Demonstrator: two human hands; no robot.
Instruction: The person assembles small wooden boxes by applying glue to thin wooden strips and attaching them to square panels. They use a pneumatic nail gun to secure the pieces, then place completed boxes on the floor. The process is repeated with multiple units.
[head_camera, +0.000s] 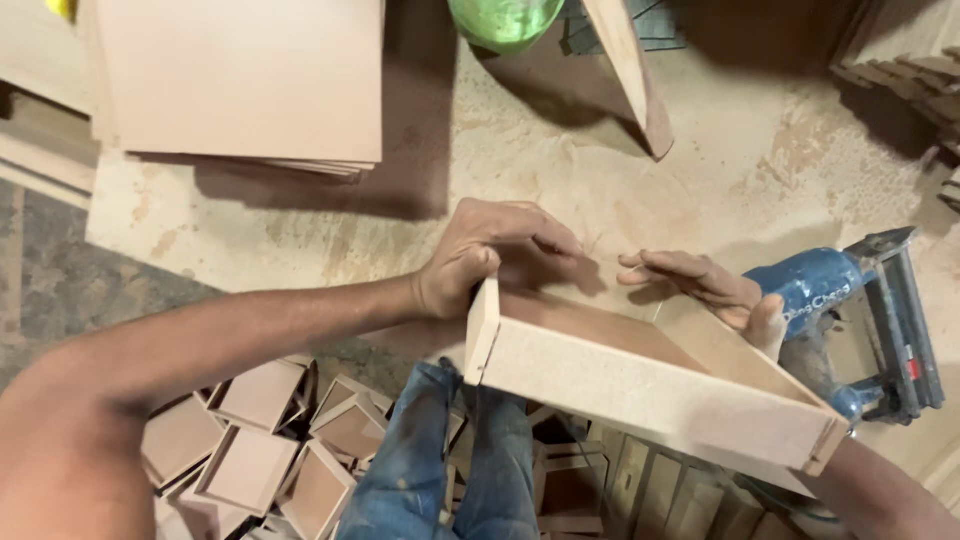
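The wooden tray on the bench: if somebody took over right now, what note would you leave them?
Left hand grips the far left corner of the shallow wooden tray. Right hand lies flat, fingers spread, on its far edge, beside the blue nail gun. The tray sits on the dusty workbench. Done: side strips on the near and left edges. Left: not clear. Finished small trays lie piled on the floor; flat boards stacked on the bench.

bare arms, worn blue jeans (455, 470)

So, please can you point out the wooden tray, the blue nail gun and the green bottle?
tray (650, 385), head view, on its near side wall.
nail gun (815, 285), head view, on its blue body.
bottle (505, 20), head view, on its green base at the top edge.
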